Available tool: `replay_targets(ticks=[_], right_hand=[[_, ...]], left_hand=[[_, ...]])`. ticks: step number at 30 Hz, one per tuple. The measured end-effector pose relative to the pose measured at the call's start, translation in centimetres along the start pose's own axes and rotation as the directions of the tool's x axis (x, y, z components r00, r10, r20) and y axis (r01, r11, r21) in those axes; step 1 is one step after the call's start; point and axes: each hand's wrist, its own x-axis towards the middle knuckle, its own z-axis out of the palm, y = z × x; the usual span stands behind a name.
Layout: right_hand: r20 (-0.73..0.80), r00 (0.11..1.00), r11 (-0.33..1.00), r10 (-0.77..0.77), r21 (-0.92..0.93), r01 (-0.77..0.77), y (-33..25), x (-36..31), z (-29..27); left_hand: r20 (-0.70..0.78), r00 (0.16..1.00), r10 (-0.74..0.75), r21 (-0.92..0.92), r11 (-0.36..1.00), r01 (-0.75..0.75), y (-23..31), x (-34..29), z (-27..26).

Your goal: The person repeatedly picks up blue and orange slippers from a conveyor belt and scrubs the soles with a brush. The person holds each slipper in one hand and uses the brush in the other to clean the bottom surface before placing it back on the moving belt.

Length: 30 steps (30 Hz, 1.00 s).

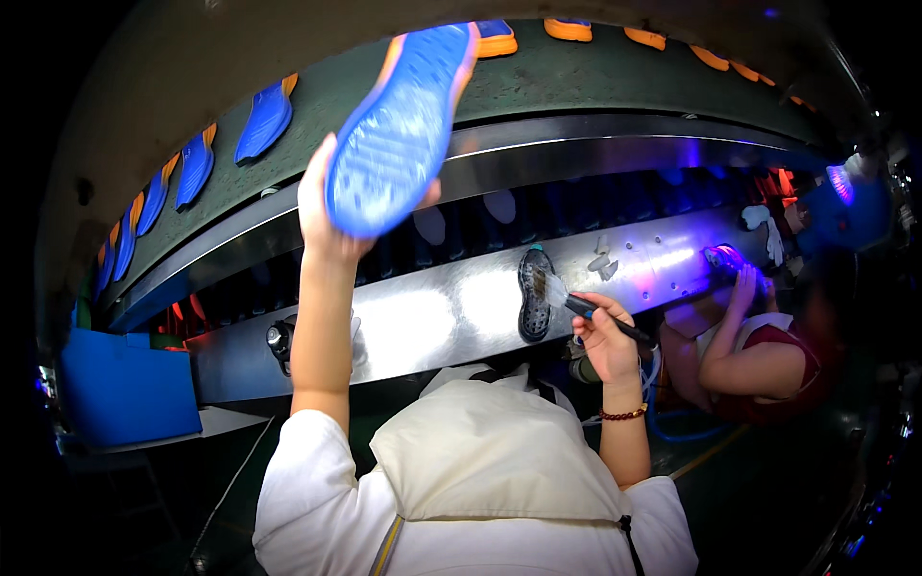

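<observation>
Raised over the far edge of the metal bench, my left hand (319, 211) grips a blue shoe sole (394, 134) with an orange edge. Its wet-looking underside faces me, and the toe end reaches toward the conveyor. My right hand (610, 344) is closed round the black handle of a brush (554, 290). The brush's pale bristles meet a black, patterned shoe outsole (534, 322), which lies lengthwise away from me on the bench. Whether this outsole is fixed down, I cannot tell.
A green conveyor belt (336, 82) carries several blue-and-orange soles (265, 117) beyond the steel bench (403, 322). Dark shoes stand in a row under the belt. Small grey scraps (602, 259) lie on the bench. A co-worker (754, 355) works at right; a blue box (125, 384) stands left.
</observation>
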Motion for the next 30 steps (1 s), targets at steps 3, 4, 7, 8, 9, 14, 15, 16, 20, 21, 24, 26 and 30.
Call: replay_targets(ticks=[3, 4, 7, 8, 9, 14, 15, 16, 20, 21, 24, 26, 30], right_hand=[[-0.062, 0.997, 0.999, -0.039, -0.005, 0.039, 0.1, 0.2, 0.5], [-0.100, 0.994, 0.998, -0.050, 0.034, 0.053, 0.2, 0.3, 0.2], [-0.204, 0.974, 0.993, -0.094, 0.053, 0.107, 0.9, 0.2, -1.5], [-0.204, 0.974, 0.990, -0.098, 0.076, 0.116, 1.1, 0.0, -1.8], [-0.194, 0.976, 0.991, -0.099, 0.064, 0.114, 1.0, -0.2, -1.9], [-0.183, 0.978, 0.994, -0.102, 0.004, 0.105, 1.1, -1.3, -2.3], [-0.193, 0.975, 0.994, -0.112, -0.001, 0.114, 1.2, -1.4, -2.3], [-0.181, 0.977, 0.993, -0.111, 0.017, 0.116, 1.1, -1.5, -2.5], [-0.212, 0.965, 0.988, -0.154, -0.050, 0.146, 0.7, -1.7, -3.3], [-0.210, 0.964, 0.986, -0.162, -0.064, 0.152, 0.4, -1.7, -3.3], [-0.236, 0.964, 0.990, -0.125, -0.093, 0.105, -0.1, -1.2, -4.2], [-0.238, 0.963, 0.990, -0.127, -0.091, 0.108, -0.5, -0.4, -4.3], [-0.167, 0.972, 0.984, -0.166, -0.088, 0.153, -2.2, 1.6, -2.9]], left_hand=[[-0.255, 0.937, 0.239, -0.322, 0.893, -0.315, -1.2, 5.5, -2.3], [-0.323, 0.922, 0.214, -0.336, 0.885, -0.323, -2.3, 6.1, -1.9], [-0.271, 0.962, -0.029, -0.094, 0.996, 0.003, -5.7, 7.5, 1.0], [-0.206, 0.978, -0.025, 0.172, 0.983, 0.061, -6.4, 8.4, 1.8], [-0.141, 0.989, -0.038, 0.429, 0.898, 0.096, -6.9, 9.7, 2.7], [0.101, 0.948, 0.300, 0.995, -0.026, -0.098, -5.7, 21.0, 1.3], [0.233, 0.911, 0.341, 0.953, -0.265, -0.145, -5.0, 22.8, -0.8], [0.368, 0.866, 0.339, 0.855, -0.489, -0.172, -4.7, 23.6, -1.8], [0.518, 0.812, 0.270, 0.696, -0.684, -0.217, -5.1, 17.6, 1.3], [0.424, 0.893, 0.148, 0.735, -0.632, -0.245, -4.7, 15.9, 1.2], [0.568, 0.665, 0.485, 0.821, -0.383, -0.422, -5.7, 8.5, 0.5], [0.267, 0.553, 0.789, 0.808, 0.129, -0.575, -8.3, 4.2, -1.0], [-0.157, 0.601, 0.784, 0.654, 0.539, -0.531, -11.0, 0.8, -1.6]])
